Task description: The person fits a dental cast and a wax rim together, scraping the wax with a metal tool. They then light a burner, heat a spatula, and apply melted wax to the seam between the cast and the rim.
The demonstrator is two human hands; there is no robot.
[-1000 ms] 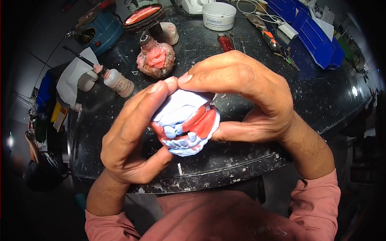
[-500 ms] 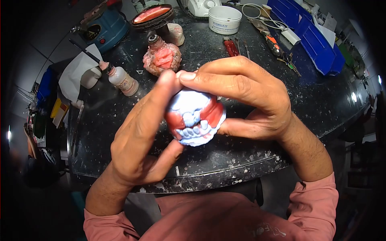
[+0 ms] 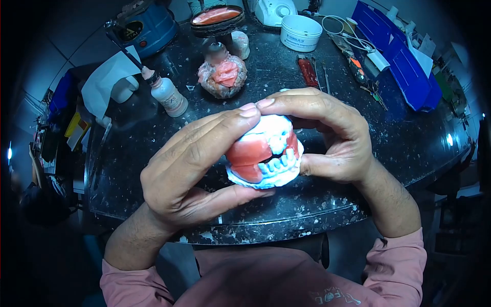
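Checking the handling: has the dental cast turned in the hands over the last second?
Yes. The dental cast, held by both hands above the black table, has rotated, so its pink wax side now faces the camera.

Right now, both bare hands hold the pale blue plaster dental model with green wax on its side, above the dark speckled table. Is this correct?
Not quite: the head view shows the wax is red, not green. Both the left hand and right hand do hold the pale blue plaster dental model above the dark speckled table.

Pale blue dental cast [image 3: 271,153] with red wax sits over a black speckled worktop [image 3: 399,128].
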